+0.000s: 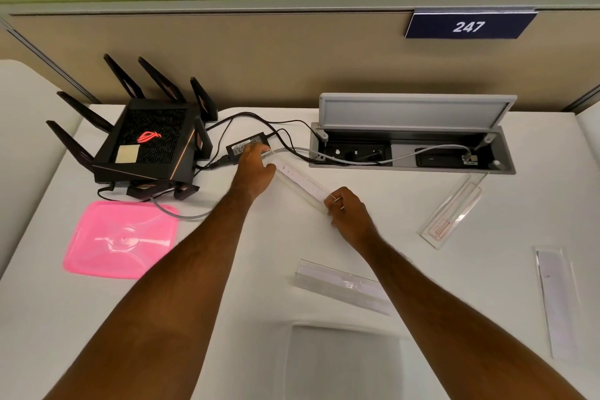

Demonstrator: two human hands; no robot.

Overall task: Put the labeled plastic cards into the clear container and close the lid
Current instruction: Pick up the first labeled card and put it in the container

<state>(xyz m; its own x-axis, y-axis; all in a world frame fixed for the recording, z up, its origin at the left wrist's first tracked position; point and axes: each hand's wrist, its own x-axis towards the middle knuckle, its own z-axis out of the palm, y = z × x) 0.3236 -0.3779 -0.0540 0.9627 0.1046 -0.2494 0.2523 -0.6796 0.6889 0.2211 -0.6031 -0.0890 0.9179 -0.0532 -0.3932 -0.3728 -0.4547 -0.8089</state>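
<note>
A long clear plastic card with a white label point(300, 181) lies slanted across the middle of the white desk. My left hand point(255, 166) grips its far end and my right hand point(349, 209) grips its near end. Three more clear cards lie apart: one with a red-printed label point(453, 209) at the right, one point(556, 300) at the far right near edge, one point(344, 284) in front of me. The clear container point(344, 364) sits open at the bottom centre. Its pink lid point(121, 239) lies flat at the left.
A black router with antennas point(147, 140) stands at the back left, with a power adapter point(248, 146) and cables beside it. An open desk socket box point(412, 146) with a raised grey flap sits at the back right. A beige partition with a "247" sign point(467, 26) closes the back.
</note>
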